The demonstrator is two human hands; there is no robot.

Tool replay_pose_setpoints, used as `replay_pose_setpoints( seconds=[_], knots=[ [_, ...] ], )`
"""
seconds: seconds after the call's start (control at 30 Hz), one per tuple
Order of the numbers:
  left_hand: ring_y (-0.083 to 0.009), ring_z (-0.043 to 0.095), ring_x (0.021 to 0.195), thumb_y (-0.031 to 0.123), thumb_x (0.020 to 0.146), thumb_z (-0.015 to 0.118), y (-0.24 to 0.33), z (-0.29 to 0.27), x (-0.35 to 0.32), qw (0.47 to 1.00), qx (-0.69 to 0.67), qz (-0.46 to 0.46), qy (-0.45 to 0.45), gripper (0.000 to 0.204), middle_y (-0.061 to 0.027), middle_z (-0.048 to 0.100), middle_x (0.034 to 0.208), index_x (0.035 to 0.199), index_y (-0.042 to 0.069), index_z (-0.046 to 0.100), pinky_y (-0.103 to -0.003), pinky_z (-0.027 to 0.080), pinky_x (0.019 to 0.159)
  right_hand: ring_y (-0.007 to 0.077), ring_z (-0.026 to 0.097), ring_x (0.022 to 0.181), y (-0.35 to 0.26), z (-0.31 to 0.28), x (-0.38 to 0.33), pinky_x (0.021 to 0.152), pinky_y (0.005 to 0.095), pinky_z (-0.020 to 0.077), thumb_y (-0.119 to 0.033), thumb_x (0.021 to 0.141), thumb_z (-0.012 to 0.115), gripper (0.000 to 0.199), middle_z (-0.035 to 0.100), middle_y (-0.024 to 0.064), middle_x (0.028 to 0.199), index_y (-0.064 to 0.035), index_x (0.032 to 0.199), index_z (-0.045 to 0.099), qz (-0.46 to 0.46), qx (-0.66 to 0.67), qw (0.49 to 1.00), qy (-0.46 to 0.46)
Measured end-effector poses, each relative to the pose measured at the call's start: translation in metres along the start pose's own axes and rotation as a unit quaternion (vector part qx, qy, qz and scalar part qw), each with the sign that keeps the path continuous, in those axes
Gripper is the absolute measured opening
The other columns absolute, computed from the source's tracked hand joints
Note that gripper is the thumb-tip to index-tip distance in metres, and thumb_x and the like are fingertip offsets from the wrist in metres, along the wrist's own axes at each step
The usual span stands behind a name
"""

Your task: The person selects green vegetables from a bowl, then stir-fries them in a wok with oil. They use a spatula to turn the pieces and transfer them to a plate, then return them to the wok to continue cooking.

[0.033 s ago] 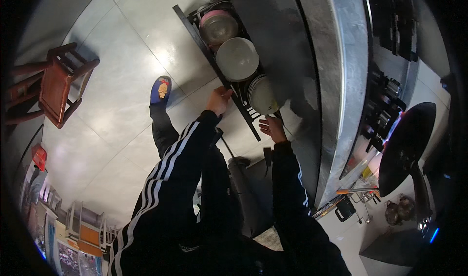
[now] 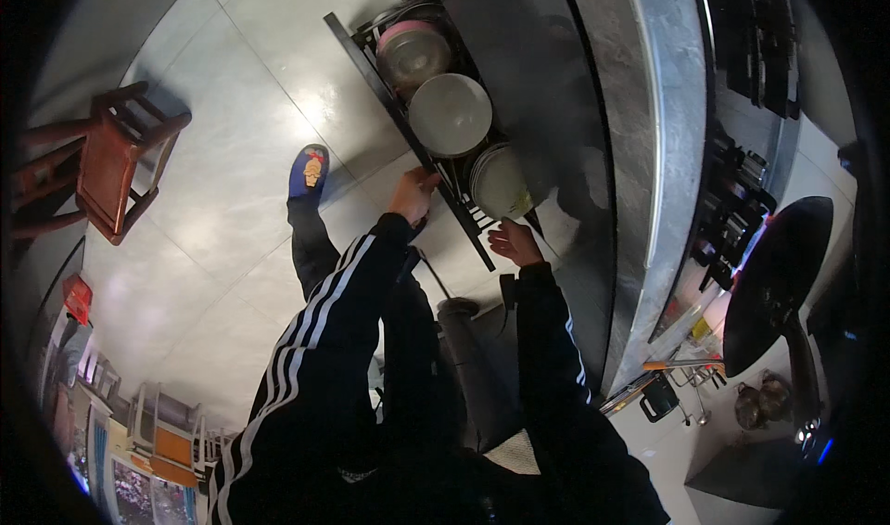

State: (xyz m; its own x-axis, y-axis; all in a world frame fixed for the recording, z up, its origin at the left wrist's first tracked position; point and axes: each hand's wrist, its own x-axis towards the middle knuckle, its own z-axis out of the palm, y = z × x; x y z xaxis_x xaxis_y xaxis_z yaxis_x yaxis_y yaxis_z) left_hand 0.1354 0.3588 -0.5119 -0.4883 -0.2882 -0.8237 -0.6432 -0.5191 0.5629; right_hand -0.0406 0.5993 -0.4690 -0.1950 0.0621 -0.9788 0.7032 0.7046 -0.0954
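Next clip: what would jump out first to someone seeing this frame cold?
A pulled-out drawer rack under the grey counter holds three round pots and bowls in a row. The left hand grips its front edge; the right hand reaches beside the nearest bowl. A black pan sits on the stove, right.

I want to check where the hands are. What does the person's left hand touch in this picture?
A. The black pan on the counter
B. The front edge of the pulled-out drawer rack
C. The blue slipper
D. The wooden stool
B: the left hand rests on the dark front edge of the drawer rack that holds bowls, while the right hand is near its lower corner.
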Motion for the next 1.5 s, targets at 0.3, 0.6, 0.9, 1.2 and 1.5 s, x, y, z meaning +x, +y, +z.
replay_pose_setpoints(
  seconds=[0.3,0.6,0.9,1.2,1.5],
  knots=[
    [-0.0363,0.068,0.084,0.035,0.095,0.064,-0.052,-0.039,-0.023,0.991,0.124,0.011,0.041,0.033,-0.0194,0.071,0.089,0.097,0.002,0.068,-0.044,0.051,0.075,0.0271,0.062,0.101,0.119,0.046,0.103,0.083,0.0413,0.0557,-0.032,0.099,0.061,0.039,0.063,0.0153,0.113,-0.0046,0.126,0.053,0.05,0.376,0.923,-0.059],
    [-0.0286,0.063,0.071,0.034,0.096,0.064,-0.059,-0.04,-0.021,0.989,0.136,0.019,0.057,0.035,-0.0132,0.068,0.078,0.095,-0.001,0.065,-0.041,0.049,0.067,0.0262,0.061,0.104,0.118,0.039,-0.005,0.086,0.0397,0.0563,-0.021,0.097,0.06,0.034,0.06,0.0146,0.121,0.0011,0.122,0.056,-0.215,0.205,0.952,0.07],
    [-0.0362,0.066,0.084,0.036,0.097,0.055,-0.062,-0.053,0.061,0.773,0.548,0.172,-0.271,0.041,-0.02,0.069,0.1,0.123,0.004,0.057,-0.052,0.052,0.07,0.0257,0.07,0.079,0.185,-0.034,-0.218,0.069,0.0384,0.0623,-0.017,0.096,0.057,0.036,0.068,0.0162,0.096,0.0101,0.119,0.056,0.031,0.17,0.976,0.135],
    [-0.0164,0.061,0.072,0.035,0.097,0.058,0.111,-0.21,-0.067,0.893,0.357,-0.157,-0.226,0.025,-0.0008,0.062,0.09,0.111,0.015,0.061,-0.032,0.049,0.052,0.0289,0.072,0.085,0.311,-0.029,-0.451,0.075,0.034,0.0635,-0.002,0.091,0.049,0.038,0.066,0.0241,0.104,0.0179,0.123,0.046,-0.109,0.716,0.666,0.181],
    [-0.0236,0.067,0.074,0.035,0.093,0.062,0.229,-0.297,-0.207,0.824,0.547,-0.137,-0.049,0.033,-0.0079,0.07,0.097,0.115,0.01,0.063,-0.038,0.047,0.052,0.0233,0.072,0.086,0.283,-0.044,-0.43,0.065,0.031,0.0638,-0.011,0.095,0.053,0.037,0.068,0.0174,0.109,0.0086,0.127,0.053,-0.242,0.708,0.625,0.224]
  ],
)
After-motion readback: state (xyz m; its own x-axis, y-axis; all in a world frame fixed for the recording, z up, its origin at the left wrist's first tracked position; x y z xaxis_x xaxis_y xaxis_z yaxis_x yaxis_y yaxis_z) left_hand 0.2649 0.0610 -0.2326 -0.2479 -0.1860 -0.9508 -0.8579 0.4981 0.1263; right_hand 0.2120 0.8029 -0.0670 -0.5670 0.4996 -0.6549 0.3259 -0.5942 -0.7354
